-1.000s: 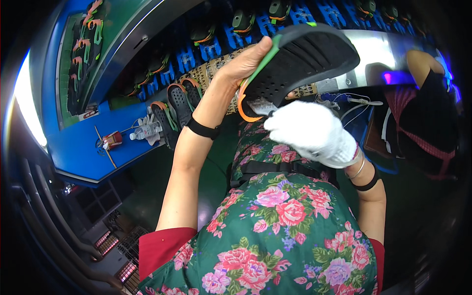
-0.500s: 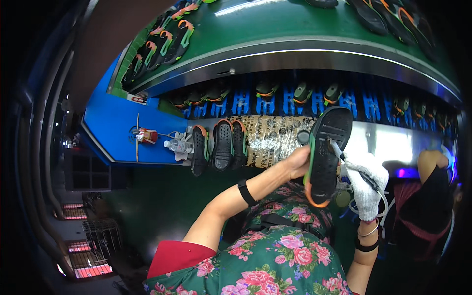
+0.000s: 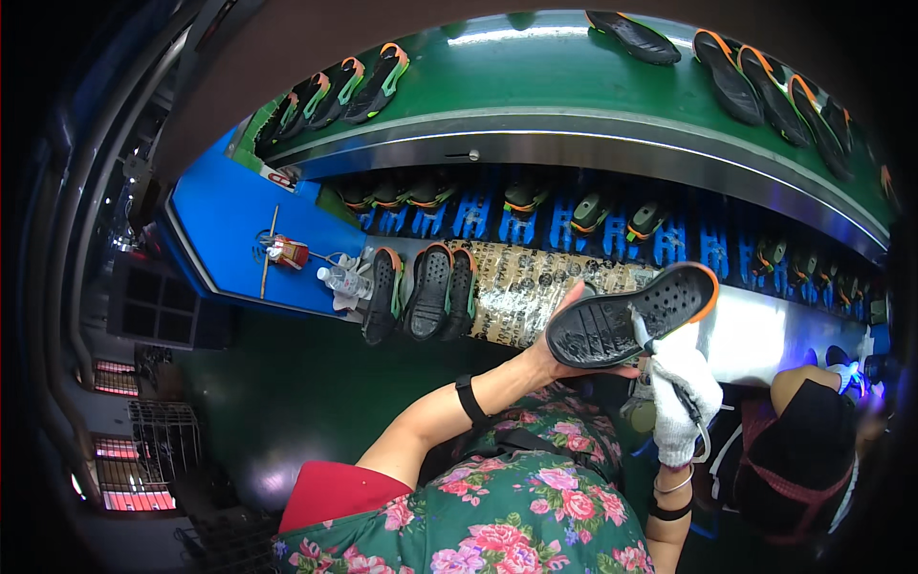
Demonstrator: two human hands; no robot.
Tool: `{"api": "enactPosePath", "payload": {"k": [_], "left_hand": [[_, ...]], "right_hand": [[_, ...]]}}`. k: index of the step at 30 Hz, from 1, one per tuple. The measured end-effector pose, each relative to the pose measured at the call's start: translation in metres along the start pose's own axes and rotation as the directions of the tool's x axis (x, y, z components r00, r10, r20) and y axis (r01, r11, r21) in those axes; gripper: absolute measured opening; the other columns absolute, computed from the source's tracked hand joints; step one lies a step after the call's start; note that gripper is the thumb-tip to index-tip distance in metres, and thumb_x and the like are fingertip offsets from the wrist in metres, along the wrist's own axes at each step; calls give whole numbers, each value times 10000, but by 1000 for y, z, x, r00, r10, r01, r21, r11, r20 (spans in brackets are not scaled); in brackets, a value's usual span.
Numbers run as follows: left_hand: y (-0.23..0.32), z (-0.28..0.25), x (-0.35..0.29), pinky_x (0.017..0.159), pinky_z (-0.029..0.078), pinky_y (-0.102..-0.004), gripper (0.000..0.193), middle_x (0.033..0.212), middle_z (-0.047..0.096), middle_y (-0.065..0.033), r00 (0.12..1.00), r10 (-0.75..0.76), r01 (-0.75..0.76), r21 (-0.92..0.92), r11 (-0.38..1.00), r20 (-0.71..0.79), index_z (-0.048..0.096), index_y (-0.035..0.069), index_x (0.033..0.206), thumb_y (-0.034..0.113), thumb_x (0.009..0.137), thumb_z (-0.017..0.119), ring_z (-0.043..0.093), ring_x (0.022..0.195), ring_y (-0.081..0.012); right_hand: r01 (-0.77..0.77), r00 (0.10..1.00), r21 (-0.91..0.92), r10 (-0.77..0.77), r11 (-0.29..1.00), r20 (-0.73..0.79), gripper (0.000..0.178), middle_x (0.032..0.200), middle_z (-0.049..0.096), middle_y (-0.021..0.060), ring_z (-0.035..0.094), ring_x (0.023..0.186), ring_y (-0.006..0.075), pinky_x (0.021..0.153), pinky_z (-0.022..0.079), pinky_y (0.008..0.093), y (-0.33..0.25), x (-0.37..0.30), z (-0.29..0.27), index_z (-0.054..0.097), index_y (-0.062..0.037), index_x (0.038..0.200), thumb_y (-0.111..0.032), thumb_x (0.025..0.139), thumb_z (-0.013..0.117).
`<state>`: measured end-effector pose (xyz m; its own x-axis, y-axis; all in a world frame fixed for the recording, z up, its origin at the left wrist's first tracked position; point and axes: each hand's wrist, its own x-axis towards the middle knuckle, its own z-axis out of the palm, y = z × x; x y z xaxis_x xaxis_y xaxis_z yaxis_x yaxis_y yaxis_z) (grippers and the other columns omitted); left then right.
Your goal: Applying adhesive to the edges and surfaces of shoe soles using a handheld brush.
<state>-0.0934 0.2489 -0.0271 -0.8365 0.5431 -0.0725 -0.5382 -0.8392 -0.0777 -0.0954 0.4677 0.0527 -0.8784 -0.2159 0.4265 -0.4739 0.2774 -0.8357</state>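
As the left hand (image 3: 547, 358) grips the black sole (image 3: 604, 335) by its ribbed end, the right hand (image 3: 685, 390) clasps a slim tool (image 3: 642, 333) over it; three soles (image 3: 428, 295) stand centre-left.

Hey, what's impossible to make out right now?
All in the head view:
Bare left hand: palm hidden behind the black shoe with an orange edge.
Slim grey-tipped tool: grip covered by the white-gloved right hand.
Long green surface: far side cut off by a dark brown overhang.

black shoe (image 3: 604, 332) edged orange, white glove (image 3: 685, 390), pink-flowered green apron (image 3: 537, 507)
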Motion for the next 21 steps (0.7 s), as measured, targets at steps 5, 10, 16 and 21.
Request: {"api": "enactPosePath", "payload": {"k": [5,10,16,21], "left_hand": [[-15,7,3,1081,416,-713,700,1376,619,-228,997,14,-11,41,999,-76,551,28,1429,503,915,554,642,1198,-434],[-31,11,8,1009,526,-615,846,1283,671,-202,976,12,5,81,997,-217,578,20,1375,717,896,586,693,1104,-386],[-47,16,8,1008,567,-501,755,1283,684,-156,964,93,-74,85,994,-248,548,58,1420,675,986,500,703,1124,-297],[-54,5,2,1112,481,-520,744,1439,582,-174,974,62,-19,200,980,-216,448,62,1508,620,1017,486,609,1285,-313]], "right_hand": [[-15,993,9,16,1000,-114,143,862,753,124,716,822,241,787,560,359,-3,4,0,768,4,871,92,759,760],[127,984,-90,-137,988,-118,153,884,775,114,743,832,248,777,578,356,-16,16,-7,784,-30,874,51,747,812],[212,976,-203,-218,956,-8,254,1044,782,103,746,959,254,851,572,359,-18,33,-21,799,-60,1026,27,790,763],[301,953,-224,-286,927,99,397,1212,744,84,712,1088,265,984,539,396,-21,35,-17,748,-112,1232,-43,841,734]]}}
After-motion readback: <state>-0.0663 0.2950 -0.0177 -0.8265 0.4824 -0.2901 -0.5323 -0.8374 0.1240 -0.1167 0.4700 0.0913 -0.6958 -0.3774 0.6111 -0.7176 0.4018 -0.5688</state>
